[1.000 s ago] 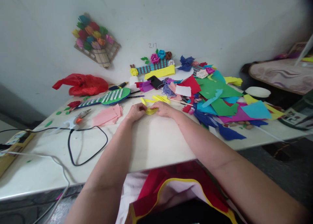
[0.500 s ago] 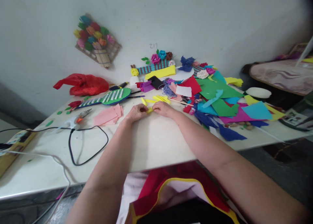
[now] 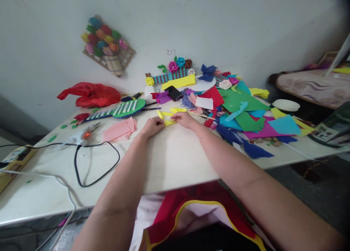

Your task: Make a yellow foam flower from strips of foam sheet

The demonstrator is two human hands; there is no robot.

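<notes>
My left hand (image 3: 153, 126) and my right hand (image 3: 185, 119) meet over a small yellow paper piece (image 3: 169, 122) on the white table (image 3: 169, 159). Both hands have their fingers curled and pinch the yellow piece between them, pressing it onto the tabletop. More yellow paper strips (image 3: 175, 111) lie just beyond my fingers. A stack of pink paper (image 3: 120, 130) lies to the left of my left hand.
A heap of coloured paper sheets (image 3: 246, 112) covers the table's right side. A glue gun (image 3: 82, 135) with a black cord (image 3: 93, 163) lies at the left. A red plastic bag (image 3: 90, 95), a green woven piece (image 3: 123, 108), paper flower crafts (image 3: 175, 70) and a white plate (image 3: 286, 105) stand further back.
The yellow piece looks narrower and more folded than before. My right hand has shifted slightly away from me along it. The left hand has stayed nearly in place.
</notes>
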